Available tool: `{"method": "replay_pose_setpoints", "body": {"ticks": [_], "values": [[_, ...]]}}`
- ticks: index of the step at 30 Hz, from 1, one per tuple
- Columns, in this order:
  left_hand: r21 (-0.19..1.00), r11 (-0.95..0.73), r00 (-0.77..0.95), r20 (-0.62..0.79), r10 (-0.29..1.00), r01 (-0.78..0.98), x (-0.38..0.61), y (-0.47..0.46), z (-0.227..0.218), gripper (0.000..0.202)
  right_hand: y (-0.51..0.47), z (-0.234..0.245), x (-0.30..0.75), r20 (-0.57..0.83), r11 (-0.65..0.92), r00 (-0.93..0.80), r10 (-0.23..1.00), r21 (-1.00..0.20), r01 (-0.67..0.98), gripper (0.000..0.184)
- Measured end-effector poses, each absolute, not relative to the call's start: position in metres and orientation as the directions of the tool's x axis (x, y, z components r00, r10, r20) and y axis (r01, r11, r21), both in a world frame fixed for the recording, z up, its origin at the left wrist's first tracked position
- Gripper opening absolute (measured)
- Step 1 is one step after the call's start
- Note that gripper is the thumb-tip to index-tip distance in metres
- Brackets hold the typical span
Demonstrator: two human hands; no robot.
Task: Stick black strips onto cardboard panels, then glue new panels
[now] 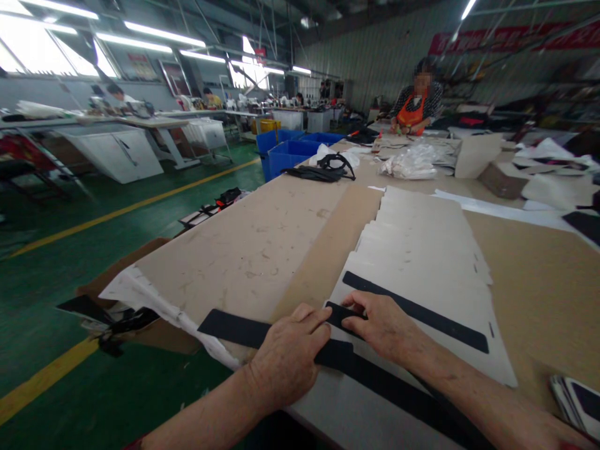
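My left hand (293, 350) is closed, with its thumb and fingers pressed together over a black strip (234, 328) that shows on both sides of it. Its fingertips meet the end of a second black strip (345, 320). That second strip is pinched between the thumb and fingers of my right hand (382, 322), just above the pale sheets. Another black strip (417, 312) lies flat on the nearest pale sheet (422, 244), which overlaps several others in a staggered row. A further black length (398, 387) runs under my right forearm along the table's near side.
Brown paper covers the table (262, 250). A phone-like object (576, 406) lies at the right edge. Farther back are black straps (323, 170), plastic bags (410, 161) and blue bins (293, 156). A person in an orange apron (413, 112) works across the table. An open carton (164, 334) stands at left.
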State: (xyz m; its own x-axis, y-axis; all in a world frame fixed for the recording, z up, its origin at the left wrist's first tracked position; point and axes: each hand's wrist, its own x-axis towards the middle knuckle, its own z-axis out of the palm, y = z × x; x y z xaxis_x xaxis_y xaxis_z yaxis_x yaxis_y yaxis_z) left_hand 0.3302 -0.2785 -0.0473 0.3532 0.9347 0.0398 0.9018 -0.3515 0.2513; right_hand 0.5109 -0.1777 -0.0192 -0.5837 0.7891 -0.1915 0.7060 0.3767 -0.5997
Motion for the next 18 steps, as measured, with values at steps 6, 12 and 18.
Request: {"method": "replay_pose_setpoints", "body": {"ticks": [6,12,18], "values": [[0.276,-0.344,0.341,0.058,0.938,0.898,0.328,-0.277,-0.052,0.043,-0.177,0.006,0.613,-0.481,0.192,-0.53,0.698,-0.588,0.786,0.047],[0.268,-0.372,0.352,0.121,0.928,0.889,0.326,-0.276,-0.06,0.043,-0.208,-0.012,0.682,-0.463,-0.02,-0.349,0.815,-0.624,0.781,0.021],[0.208,-0.391,0.362,0.166,0.917,0.897,0.324,-0.274,-0.063,0.048,-0.229,-0.034,0.681,-0.3,-0.112,-0.096,0.949,-0.605,0.788,0.024]]}}
